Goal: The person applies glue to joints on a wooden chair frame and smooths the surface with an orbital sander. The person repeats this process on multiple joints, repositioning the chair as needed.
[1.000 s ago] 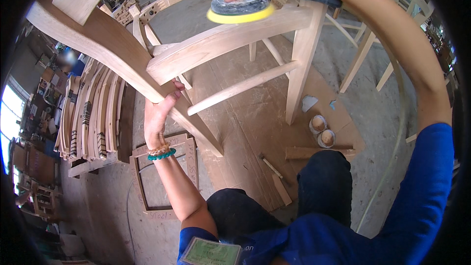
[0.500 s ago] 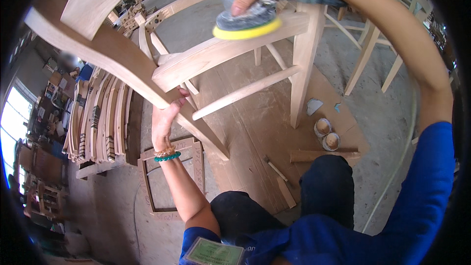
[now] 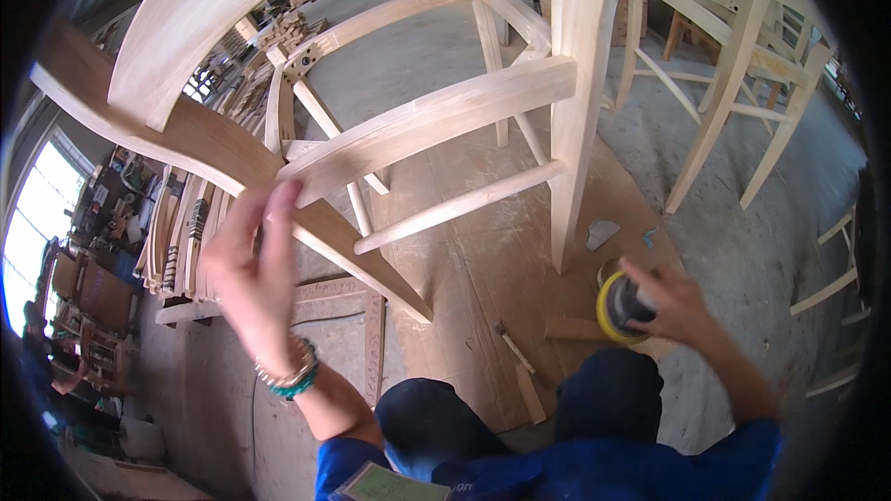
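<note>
A pale unfinished wooden chair frame (image 3: 436, 118) stands before me, its curved backrest at upper left. My left hand (image 3: 251, 274), somewhat blurred, is raised in front of the chair's left back leg (image 3: 357, 260). Its fingers are loosely bent and apart, with nothing seen in them. Low on the right, my right hand (image 3: 682, 306) grips a disc sander (image 3: 620, 308) whose yellow-edged pad faces left, away from the chair. The sander partly covers the small round cups behind it.
Cardboard (image 3: 464, 288) lies under the chair, bearing a brush (image 3: 513, 348), a thin wood strip (image 3: 531, 394) and a torn sandpaper piece (image 3: 601, 233). A wooden frame (image 3: 373, 343) lies left. More chairs (image 3: 733, 74) stand right; curved wood parts (image 3: 186, 232) are stacked left.
My right hand has brought the sander down from the chair's upper rail to the lower right. My left hand has let go of the chair leg and moved left toward me.
</note>
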The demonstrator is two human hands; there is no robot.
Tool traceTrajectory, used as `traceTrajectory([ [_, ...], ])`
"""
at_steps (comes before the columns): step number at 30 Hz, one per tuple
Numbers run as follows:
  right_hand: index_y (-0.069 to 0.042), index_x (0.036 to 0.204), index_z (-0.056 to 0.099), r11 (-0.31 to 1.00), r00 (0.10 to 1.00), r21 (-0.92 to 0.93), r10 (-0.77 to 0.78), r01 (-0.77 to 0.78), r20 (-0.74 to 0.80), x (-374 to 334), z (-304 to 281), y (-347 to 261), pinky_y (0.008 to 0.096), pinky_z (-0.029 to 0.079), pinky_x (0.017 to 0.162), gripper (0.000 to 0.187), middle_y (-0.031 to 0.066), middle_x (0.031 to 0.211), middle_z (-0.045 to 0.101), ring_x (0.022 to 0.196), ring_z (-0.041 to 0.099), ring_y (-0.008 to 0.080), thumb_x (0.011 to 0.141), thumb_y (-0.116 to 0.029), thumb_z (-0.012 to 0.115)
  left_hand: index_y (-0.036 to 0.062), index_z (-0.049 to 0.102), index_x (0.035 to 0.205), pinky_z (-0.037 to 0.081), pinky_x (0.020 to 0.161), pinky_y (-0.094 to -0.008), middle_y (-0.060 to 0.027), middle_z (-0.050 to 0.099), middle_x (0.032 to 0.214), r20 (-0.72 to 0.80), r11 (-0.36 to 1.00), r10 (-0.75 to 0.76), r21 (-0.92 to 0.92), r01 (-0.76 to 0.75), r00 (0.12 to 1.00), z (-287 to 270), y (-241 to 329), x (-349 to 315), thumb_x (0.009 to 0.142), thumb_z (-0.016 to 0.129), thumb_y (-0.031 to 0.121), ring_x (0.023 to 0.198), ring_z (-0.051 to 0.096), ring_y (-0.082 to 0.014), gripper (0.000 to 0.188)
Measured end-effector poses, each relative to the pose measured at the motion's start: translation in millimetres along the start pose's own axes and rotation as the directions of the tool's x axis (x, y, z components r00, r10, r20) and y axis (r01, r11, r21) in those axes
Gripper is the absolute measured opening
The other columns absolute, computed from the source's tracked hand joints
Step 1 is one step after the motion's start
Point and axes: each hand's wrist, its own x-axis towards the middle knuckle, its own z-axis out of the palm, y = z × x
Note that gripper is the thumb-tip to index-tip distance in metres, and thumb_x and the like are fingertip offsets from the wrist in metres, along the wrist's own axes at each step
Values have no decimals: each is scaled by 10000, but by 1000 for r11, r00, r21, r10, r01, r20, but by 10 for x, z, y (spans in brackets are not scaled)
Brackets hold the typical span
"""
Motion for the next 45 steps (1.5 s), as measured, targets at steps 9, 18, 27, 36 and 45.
traceTrajectory([
  [9, -272, 1371, 466, 987, 987, -20, -162, 162, -16, -240, 1737, 357, 396, 495, 573, 715, 144, 801, 542, 645, 601, 310, 714, -295, 747, 9, 607, 1138, 500, 917, -375, -166, 661, 1072, 115, 764, 425, 487, -424, 898, 1000, 351, 202, 805, 699, 195, 1025, 641, -268, 392],
  [18, -327, 1391, 401, 930, 806, 119, 232, -348, 544, -11, 2320, -101, 424, 475, 798, 588, 182, 1013, 553, 934, 609, 345, 847, -298, 623, 51, 658, 1079, 527, 706, -274, -86, 706, 894, 140, 967, 252, 9, -255, 958, 935, 195, 351, 786, 741, 286, 755, 686, -174, 384],
  [27, -339, 1441, 317, 855, 865, 518, -273, 18, 421, -329, 2549, -191, 423, 512, 815, 863, 207, 1208, 489, 973, 606, 374, 704, -119, 708, 115, 647, 805, 281, 470, -152, 98, 496, 631, 365, 861, 27, -481, 164, 930, 1276, 172, 625, 832, 719, 324, 540, 401, -4, 222],
  [36, -278, 1398, 342, 731, 673, 531, -650, 429, 352, -76, 2923, -652, 415, 535, 758, 696, 216, 1154, 505, 945, 615, 345, 781, -221, 659, 91, 673, 1119, 458, 893, -278, -52, 671, 1065, 137, 888, 458, -33, -459, 878, 1097, -212, 722, 924, 590, 281, 985, 603, -127, 284],
  [45, -80, 824, 676, 903, 981, 421, 0, 83, -194, -35, 2573, 423, 392, 482, 694, 87, 102, 825, 615, 803, 597, 299, 768, -146, 681, 78, 678, 1114, 483, 884, -290, -63, 686, 1055, -97, 937, 304, -152, -316, 948, 897, -685, 465, 934, 586, 224, 970, 617, -118, 249],
])
